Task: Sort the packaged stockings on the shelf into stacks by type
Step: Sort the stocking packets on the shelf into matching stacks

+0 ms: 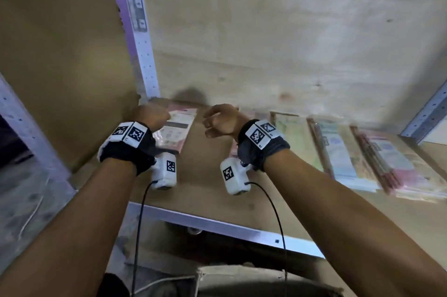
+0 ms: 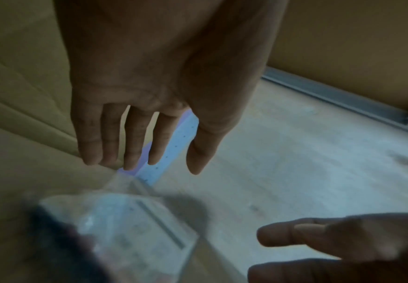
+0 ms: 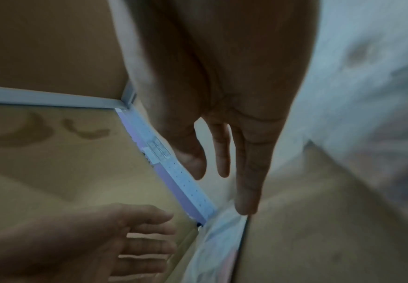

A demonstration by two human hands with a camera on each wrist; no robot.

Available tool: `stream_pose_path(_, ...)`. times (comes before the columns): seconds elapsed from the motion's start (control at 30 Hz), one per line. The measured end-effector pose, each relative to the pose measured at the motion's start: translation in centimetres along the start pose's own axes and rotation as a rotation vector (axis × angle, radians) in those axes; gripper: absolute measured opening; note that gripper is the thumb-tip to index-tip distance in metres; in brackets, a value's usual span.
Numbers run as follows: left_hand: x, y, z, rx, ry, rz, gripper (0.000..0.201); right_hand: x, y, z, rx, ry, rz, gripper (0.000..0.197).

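- Head view: left hand (image 1: 151, 115) and right hand (image 1: 221, 121) both reach over the shelf (image 1: 210, 190), near each other, holding nothing. Fingers mostly hidden behind the knuckles; the right's look loosely curled.
- A pink packet (image 1: 177, 127) lies flat on the shelf just beyond and beside the left hand, in the back corner by the perforated upright (image 1: 141, 38). Whether the fingers touch it cannot be told; the wrist band covers its near corner.
- Out past the right hand, a row of packet stacks (image 1: 350, 154): green, pale blue, pink. Motion blur smears the print, so types are unreadable. Another pinkish packet sits under the right wrist, mostly hidden.
- Left wrist view: left hand (image 2: 149, 95) spread, fingers (image 2: 111, 137) straight and slightly apart, nothing gripped. The clear packet (image 2: 130, 226) lies below the fingertips, heavily blurred; a dark shape cuts off its lower left corner. The right hand (image 2: 331, 241) enters at the lower right, cropped.
- Right wrist view: right hand (image 3: 234, 114) relaxed, fingers (image 3: 249, 172) extended, empty. The packet (image 3: 220, 247) lies just beyond the longest fingertip, edge-on and blurred. The left hand (image 3: 125, 239) shows at the lower left with fingers loosely fanned, wrist cut off by the frame.
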State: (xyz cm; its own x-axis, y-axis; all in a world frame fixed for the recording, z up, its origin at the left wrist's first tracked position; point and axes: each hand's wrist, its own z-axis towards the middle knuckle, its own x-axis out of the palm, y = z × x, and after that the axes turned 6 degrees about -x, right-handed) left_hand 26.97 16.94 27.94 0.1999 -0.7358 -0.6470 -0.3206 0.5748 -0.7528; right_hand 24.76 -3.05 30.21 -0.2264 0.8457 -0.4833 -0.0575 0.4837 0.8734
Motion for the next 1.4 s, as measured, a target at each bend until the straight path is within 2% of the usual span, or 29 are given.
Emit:
stream_pose_path(0.13,0.5,2.9,1.1,-0.004,0.07,0.151,0.045,4.1,-0.7,1.7,0.119,0.075,0.146,0.025)
stream_pose_path(0.23,1.0,4.0,1.1,-0.028,0.084,0.148,0.047,5.7,-0.9,2.6,0.107,0.055,0.143,0.008)
stream_pose_path(0.27,1.0,4.2,1.0,-0.027,0.079,0.157,0.045,5.9,-1.0,2.7,0.139,0.017,0.173,0.016)
stream_pose_path(0.33,0.9,4.4,0.8,-0.054,0.082,0.137,0.037,6.0,-1.3,2.6,0.194,-0.027,0.215,0.011)
stream_pose_path(0.4,1.0,4.4,-0.1,-0.141,0.175,-0.018,0.017,5.7,-1.8,2.2,0.19,-0.023,0.211,0.019)
stream_pose_path(0.47,0.9,4.1,-1.5,-0.239,0.313,-0.173,0.018,5.0,-1.6,1.0,0.148,-0.028,0.247,0.013)
stream_pose_path(0.53,0.6,3.1,-3.4,-0.243,0.351,-0.234,0.014,3.5,-1.1,-0.8,0.06,-0.04,0.23,0.02)
stream_pose_path(0.67,-0.1,-1.0,-7.4,-0.059,0.311,-0.434,0.049,-0.6,-0.2,-5.5,-0.154,-0.139,0.128,0.017)
stream_pose_path(0.73,0.2,-3.5,-10.0,0.001,0.433,-0.571,0.054,-2.7,-0.2,-8.6,-0.258,-0.184,0.085,0.014)
stream_pose_path(0.8,1.2,-5.6,-12.3,0.012,0.612,-0.721,0.062,-4.8,-0.5,-11.6,-0.38,-0.237,-0.113,0.022)
stream_pose_path(0.87,2.9,-6.9,-14.0,0.026,0.699,-0.849,0.055,-6.6,-1.5,-14.0,-0.427,-0.237,-0.361,0.036)
stream_pose_path(0.93,5.1,-7.8,-15.0,0.046,0.667,-0.887,0.035,-8.3,-2.8,-16.1,-0.396,-0.189,-0.424,0.048)
stream_pose_path(1.0,7.2,-8.4,-15.6,0.058,0.627,-0.864,0.023,-10.0,-4.5,-17.9,-0.383,-0.193,-0.371,0.05)
stream_pose_path(1.07,9.1,-8.9,-16.1,0.088,0.658,-0.88,0.017,-11.9,-6.3,-18.9,-0.391,-0.34,-0.309,0.043)
stream_pose_path(1.13,10.7,-9.3,-16.8,0.103,0.705,-0.905,0.014,-13.9,-8.2,-19.4,-0.306,-0.507,-0.196,0.038)
stream_pose_path(1.17,11.5,-9.4,-17.2,0.101,0.729,-0.907,0.014,-14.8,-9.1,-19.6,-0.24,-0.527,-0.12,0.037)
stream_pose_path(1.23,13.0,-9.9,-17.9,0.112,0.783,-0.876,0.017,-16.2,-11.3,-19.9,-0.155,-0.432,0.095,0.029)
stream_pose_path(1.3,14.2,-10.4,-18.3,0.149,0.788,-0.823,0.021,-16.9,-13.3,-20.6,-0.141,-0.314,0.318,0.021)
stream_pose_path(1.4,14.8,-11.1,-17.2,0.166,0.681,-0.853,0.024,-17.8,-15.8,-21.4,-0.134,-0.266,0.39,0.024)
